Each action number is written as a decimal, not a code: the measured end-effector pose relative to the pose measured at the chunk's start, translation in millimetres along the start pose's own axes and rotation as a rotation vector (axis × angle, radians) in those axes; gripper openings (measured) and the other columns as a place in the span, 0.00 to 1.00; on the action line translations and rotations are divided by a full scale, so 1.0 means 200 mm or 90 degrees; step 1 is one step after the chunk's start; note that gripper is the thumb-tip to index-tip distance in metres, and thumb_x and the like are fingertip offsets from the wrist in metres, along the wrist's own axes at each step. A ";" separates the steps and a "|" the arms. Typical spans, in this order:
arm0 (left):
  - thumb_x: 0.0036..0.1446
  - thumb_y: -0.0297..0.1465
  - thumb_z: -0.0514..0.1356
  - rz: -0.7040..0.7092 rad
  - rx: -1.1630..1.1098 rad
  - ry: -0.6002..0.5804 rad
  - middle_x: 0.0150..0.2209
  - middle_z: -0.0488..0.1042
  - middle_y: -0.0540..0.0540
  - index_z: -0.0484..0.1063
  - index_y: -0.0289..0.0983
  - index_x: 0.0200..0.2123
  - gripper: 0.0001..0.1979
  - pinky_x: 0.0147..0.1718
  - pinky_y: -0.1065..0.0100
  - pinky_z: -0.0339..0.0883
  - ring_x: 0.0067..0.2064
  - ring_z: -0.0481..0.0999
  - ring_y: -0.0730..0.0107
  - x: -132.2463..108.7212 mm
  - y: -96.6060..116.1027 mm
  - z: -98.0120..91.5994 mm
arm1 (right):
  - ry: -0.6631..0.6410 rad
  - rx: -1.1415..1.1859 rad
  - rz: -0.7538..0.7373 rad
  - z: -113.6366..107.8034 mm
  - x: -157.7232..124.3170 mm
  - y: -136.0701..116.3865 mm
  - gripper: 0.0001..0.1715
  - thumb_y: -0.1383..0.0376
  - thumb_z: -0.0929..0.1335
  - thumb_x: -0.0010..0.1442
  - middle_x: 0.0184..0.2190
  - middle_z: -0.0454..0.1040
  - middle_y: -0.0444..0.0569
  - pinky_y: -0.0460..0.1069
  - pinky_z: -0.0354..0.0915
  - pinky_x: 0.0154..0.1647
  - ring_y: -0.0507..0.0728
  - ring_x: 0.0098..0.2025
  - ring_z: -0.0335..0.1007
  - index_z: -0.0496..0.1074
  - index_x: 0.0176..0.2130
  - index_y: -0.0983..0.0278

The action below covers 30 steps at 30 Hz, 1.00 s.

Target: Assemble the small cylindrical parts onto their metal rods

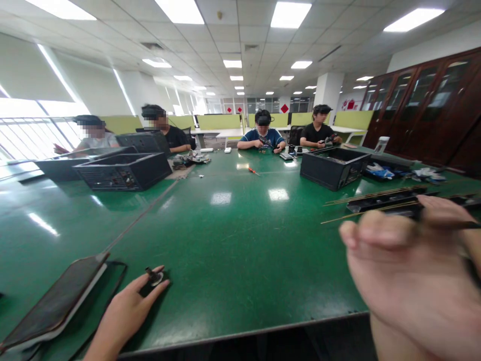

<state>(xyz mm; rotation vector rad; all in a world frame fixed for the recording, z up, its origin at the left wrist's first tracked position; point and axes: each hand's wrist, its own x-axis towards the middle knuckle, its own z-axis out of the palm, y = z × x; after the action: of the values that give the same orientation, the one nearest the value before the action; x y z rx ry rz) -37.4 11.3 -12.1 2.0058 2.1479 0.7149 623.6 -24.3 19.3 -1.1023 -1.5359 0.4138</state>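
Note:
Low over the near edge of the green table, my left hand (130,303) has its thumb and fingers closed around a small dark part (153,279) with a short metal stem and a pale ring. My right hand (409,271) is raised large at the right, palm side toward me and smeared by motion. Its fingers are curled in. A dark slim shape (451,224) runs beside them, too blurred to name. Just behind it shows a second hand (441,203), apparently another person's, partly covered by mine.
A dark notebook (56,296) with a strap lies left of my left hand. Thin brass-coloured rods (368,194) rest over black trays at the right. Black computer cases (124,173) stand farther off. A red screwdriver (253,171) lies mid-table. Several people (261,138) sit across.

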 end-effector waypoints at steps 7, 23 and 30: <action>0.60 0.39 0.54 0.321 -0.074 -0.089 0.47 0.75 0.43 0.70 0.40 0.53 0.20 0.49 0.64 0.67 0.46 0.76 0.61 0.14 0.58 0.14 | -0.329 0.148 0.094 1.25 0.17 -0.37 0.40 0.55 0.74 0.52 0.49 0.73 0.55 0.53 0.68 0.42 0.59 0.45 0.71 0.61 0.60 0.61; 0.48 0.30 0.64 0.390 -0.230 -0.157 0.39 0.77 0.47 0.74 0.40 0.40 0.13 0.43 0.64 0.66 0.42 0.75 0.63 0.27 0.86 0.52 | -0.402 -0.061 0.034 1.43 0.23 -0.06 0.13 0.60 0.68 0.59 0.34 0.80 0.49 0.47 0.63 0.36 0.56 0.35 0.73 0.81 0.38 0.63; 0.46 0.30 0.66 0.380 -0.244 -0.174 0.41 0.78 0.46 0.75 0.40 0.42 0.17 0.46 0.63 0.67 0.44 0.76 0.62 0.28 0.86 0.53 | -0.416 -0.122 -0.008 1.46 0.20 -0.04 0.13 0.60 0.68 0.59 0.34 0.79 0.48 0.47 0.62 0.37 0.55 0.37 0.72 0.80 0.39 0.62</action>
<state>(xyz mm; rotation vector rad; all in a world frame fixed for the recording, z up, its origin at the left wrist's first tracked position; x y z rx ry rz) 154.2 94.3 -21.6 2.3486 1.1542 0.7822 358.9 92.4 -36.8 -1.1649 -2.1896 0.6731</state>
